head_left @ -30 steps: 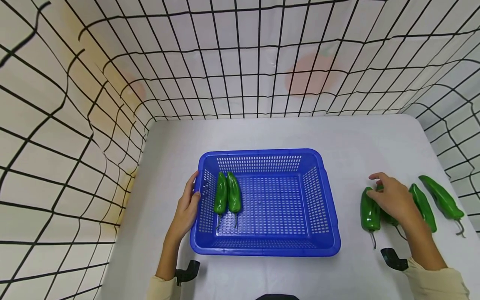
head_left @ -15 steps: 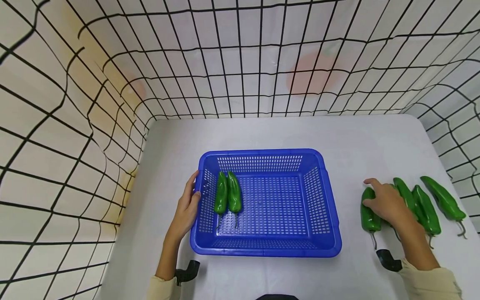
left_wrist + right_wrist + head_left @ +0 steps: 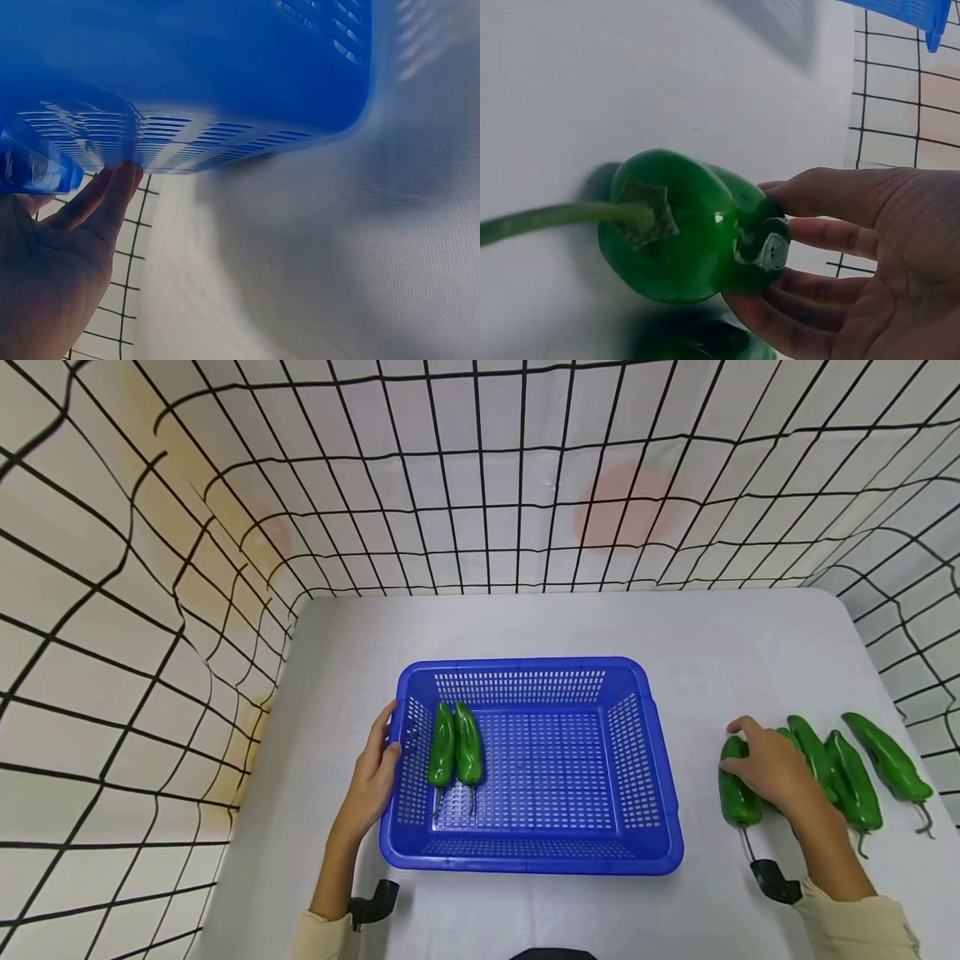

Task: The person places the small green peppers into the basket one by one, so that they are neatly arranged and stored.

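Note:
A long green pepper point(image 3: 738, 793) lies on the white table at the right, its stem toward the near edge. My right hand point(image 3: 776, 768) holds its far end, with the thumb on one side and fingers on the other; the right wrist view shows this pepper point(image 3: 682, 232) close up. On the left, my left hand point(image 3: 372, 772) touches the outside of a blue plastic basket point(image 3: 525, 864) near its rim. In the left wrist view the fingers point(image 3: 112, 199) lie nearly straight against the slotted wall. Two green peppers point(image 3: 455, 747) lie side by side at the basket's left end.
Several more green peppers point(image 3: 855, 781) lie right of my right hand, one partly hidden under it. Black wire grid point(image 3: 517, 485) rises behind the table and along both sides. White table surface point(image 3: 705, 643) surrounds the basket.
My right hand has moved slightly left and settled on the leftmost loose pepper, which has shifted a little left. More of the peppers behind it now show. The left hand and basket stay put.

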`<action>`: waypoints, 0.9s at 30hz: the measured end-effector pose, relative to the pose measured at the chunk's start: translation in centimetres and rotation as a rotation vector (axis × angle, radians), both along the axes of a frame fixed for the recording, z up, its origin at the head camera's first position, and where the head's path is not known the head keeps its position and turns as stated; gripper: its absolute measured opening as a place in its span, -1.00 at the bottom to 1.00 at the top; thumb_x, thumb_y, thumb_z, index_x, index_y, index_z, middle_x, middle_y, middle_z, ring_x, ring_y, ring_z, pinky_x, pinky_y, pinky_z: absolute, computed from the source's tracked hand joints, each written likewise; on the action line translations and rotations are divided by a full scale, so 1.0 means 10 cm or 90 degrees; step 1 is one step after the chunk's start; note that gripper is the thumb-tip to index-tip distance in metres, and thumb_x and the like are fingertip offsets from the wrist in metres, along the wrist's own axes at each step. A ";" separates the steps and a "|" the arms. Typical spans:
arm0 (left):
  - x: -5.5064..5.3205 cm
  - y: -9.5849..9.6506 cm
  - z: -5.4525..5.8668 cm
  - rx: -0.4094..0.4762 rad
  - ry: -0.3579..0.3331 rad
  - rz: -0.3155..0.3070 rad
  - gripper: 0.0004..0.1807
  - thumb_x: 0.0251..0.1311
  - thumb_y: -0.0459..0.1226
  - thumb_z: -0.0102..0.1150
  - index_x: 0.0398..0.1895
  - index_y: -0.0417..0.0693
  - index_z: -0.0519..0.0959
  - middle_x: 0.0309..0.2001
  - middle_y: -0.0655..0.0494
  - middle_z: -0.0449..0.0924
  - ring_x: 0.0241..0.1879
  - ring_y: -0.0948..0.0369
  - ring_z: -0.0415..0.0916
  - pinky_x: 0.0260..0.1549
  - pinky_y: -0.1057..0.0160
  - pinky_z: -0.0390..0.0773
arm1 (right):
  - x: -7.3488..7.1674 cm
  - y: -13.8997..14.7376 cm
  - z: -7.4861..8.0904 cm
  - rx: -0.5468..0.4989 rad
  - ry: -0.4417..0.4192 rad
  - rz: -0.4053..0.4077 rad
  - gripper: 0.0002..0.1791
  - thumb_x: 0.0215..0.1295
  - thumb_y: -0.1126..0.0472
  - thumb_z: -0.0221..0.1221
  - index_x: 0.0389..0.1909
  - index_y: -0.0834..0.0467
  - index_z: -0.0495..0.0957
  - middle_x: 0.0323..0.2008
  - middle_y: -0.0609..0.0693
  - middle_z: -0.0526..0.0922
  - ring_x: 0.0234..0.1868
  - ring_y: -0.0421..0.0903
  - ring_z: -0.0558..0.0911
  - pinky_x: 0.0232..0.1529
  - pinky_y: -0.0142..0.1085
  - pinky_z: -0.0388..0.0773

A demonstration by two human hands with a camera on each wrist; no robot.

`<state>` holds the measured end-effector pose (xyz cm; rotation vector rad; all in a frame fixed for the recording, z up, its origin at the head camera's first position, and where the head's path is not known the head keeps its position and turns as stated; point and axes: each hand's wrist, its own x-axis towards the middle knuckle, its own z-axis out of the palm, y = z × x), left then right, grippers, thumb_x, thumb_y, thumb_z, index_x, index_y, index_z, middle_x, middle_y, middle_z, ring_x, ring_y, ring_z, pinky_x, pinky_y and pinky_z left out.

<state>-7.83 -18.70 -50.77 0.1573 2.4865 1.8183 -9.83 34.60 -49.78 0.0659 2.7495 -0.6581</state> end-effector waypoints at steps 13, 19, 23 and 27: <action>-0.01 0.00 -0.02 0.002 0.000 0.000 -0.36 0.52 -0.35 -0.28 0.59 0.23 -0.01 0.48 -0.18 0.16 0.29 -0.27 0.34 0.02 -0.28 0.49 | -0.07 -0.15 0.29 -0.001 0.115 -0.020 -0.46 0.28 0.24 0.25 0.13 0.50 0.33 -0.23 0.54 0.50 -0.39 0.24 0.50 -0.60 -0.16 0.43; 0.00 0.00 -0.03 0.000 0.004 0.002 -0.36 0.52 -0.35 -0.28 0.59 0.23 -0.01 0.48 -0.18 0.15 0.29 -0.27 0.35 0.01 -0.28 0.50 | -0.13 -0.26 0.46 -0.024 0.133 -0.018 -0.43 0.31 0.18 0.26 0.17 0.46 0.36 -0.13 0.57 0.49 -0.32 0.34 0.56 -0.60 -0.10 0.53; 0.00 0.01 -0.03 -0.004 0.004 0.003 -0.37 0.52 -0.34 -0.27 0.59 0.24 -0.01 0.47 -0.17 0.17 0.28 -0.26 0.36 0.00 -0.28 0.51 | -0.17 -0.36 0.55 -0.025 0.136 -0.018 -0.43 0.32 0.13 0.25 0.19 0.42 0.38 -0.04 0.56 0.48 -0.19 0.43 0.55 -0.52 0.03 0.57; -0.01 0.01 -0.04 -0.004 0.005 0.002 -0.37 0.53 -0.34 -0.27 0.59 0.22 -0.01 0.47 -0.19 0.17 0.27 -0.27 0.37 -0.01 -0.28 0.52 | -0.20 -0.46 0.62 -0.035 0.138 -0.013 -0.43 0.34 0.11 0.24 0.22 0.39 0.38 0.04 0.55 0.45 -0.08 0.49 0.51 -0.43 0.13 0.60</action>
